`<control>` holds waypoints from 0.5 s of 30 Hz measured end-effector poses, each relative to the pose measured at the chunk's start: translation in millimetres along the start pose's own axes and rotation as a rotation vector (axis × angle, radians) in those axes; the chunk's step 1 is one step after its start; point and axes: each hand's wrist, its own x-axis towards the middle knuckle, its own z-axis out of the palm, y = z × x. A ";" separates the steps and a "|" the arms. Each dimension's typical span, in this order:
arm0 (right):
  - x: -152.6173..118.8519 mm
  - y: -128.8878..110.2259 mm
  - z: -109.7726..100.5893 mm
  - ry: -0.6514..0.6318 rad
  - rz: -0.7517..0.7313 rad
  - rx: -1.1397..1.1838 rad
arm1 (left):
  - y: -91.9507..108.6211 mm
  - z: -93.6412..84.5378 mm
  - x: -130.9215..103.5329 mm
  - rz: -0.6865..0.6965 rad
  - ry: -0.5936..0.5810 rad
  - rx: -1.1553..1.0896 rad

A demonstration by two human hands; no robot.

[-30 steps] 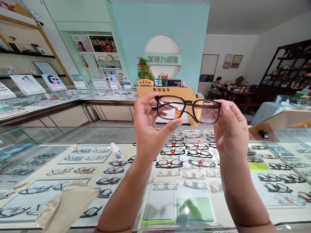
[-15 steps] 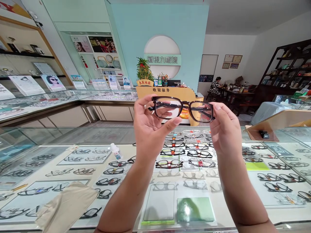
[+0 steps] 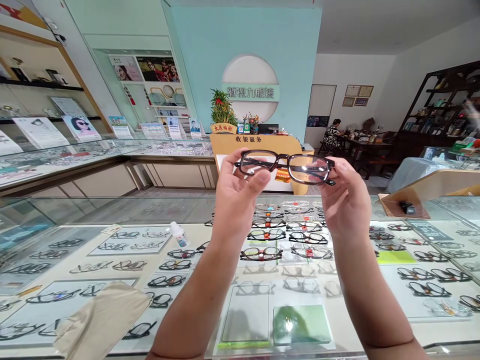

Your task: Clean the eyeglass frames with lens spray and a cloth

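Above glass counter (image 3: 187,210), hands (image 3: 292,200) gripping eyeglasses (image 3: 284,161)

White characters reading "新视力眼镜" stretch across the pale green band (image 3: 250,92) on the far teal wall (image 3: 296,55). Below, the wooden counter (image 3: 225,145) bears "收银服务" in dark characters, while the planter (image 3: 224,128) at its far left shows "大展鸿图" in red. Small red lettering on the right lens of the held eyeglasses (image 3: 308,169) is too fine to read, as is print on the white bottle (image 3: 179,235) at near left and the framed certificates (image 3: 352,90) at far right.
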 end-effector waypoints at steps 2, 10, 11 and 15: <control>-1.2 -1.6 0.5 -0.052 -0.058 -0.040 | 0.9 2.3 2.1 -0.149 -0.067 -0.096; -6.0 1.7 3.9 -0.323 -0.409 -0.400 | 4.7 16.0 -0.1 -0.578 -0.245 -0.508; -5.6 2.6 4.0 -0.329 -0.440 -0.411 | 5.2 16.8 -0.3 -0.619 -0.249 -0.559; -3.1 4.4 4.7 -0.335 -0.566 -0.399 | 5.9 16.7 -0.3 -0.776 -0.240 -0.734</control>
